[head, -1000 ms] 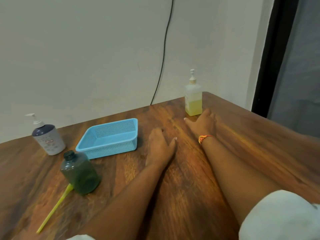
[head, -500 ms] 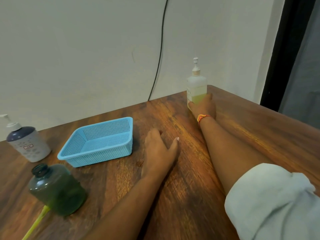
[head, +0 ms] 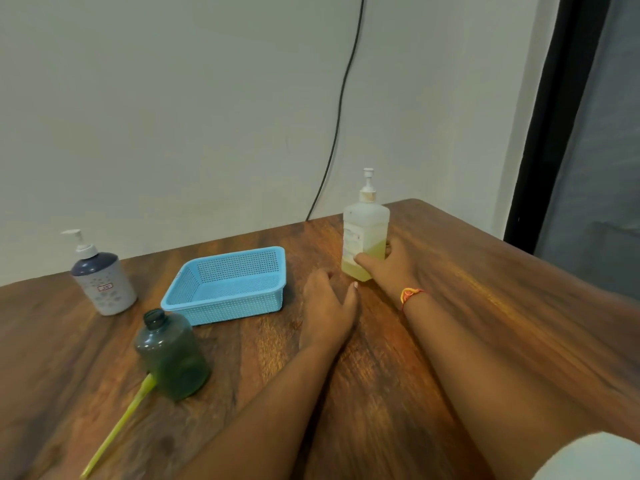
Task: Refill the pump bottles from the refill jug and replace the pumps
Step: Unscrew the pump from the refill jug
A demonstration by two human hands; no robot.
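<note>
Starting nearest the camera, two bare forearms run forward over the wooden tabletop [head: 485, 306], with a pale sleeve at the lower right edge. Off to the near left a yellow-green stick [head: 117, 427] lies flat, its far end tucked against the base of the dark green bottle [head: 171, 355]. That bottle stands upright and open, with no pump in its neck; whether it is the refill jug I cannot say for sure.

Further out, the left hand [head: 327, 310] rests palm down on the wood, fingers held loosely together and gripping nothing. Just left of it sits the blue mesh basket [head: 225, 282], which looks empty.

Beyond, the right hand [head: 389, 266], with a thread band [head: 410, 294] on its wrist, is wrapped around the lower body of the clear pump bottle [head: 365, 244], thumb across the front and fingers around the far side. This bottle stands upright near the far right of the tabletop, pump on, with yellow liquid filling only its lower part. It should be fairly light, rigid plastic, and possibly slick; I judge a low grip on the body steadies it best while the other hand unscrews the collar.

Far left, by the wall, stands the white pump bottle [head: 104, 278], untouched.
</note>
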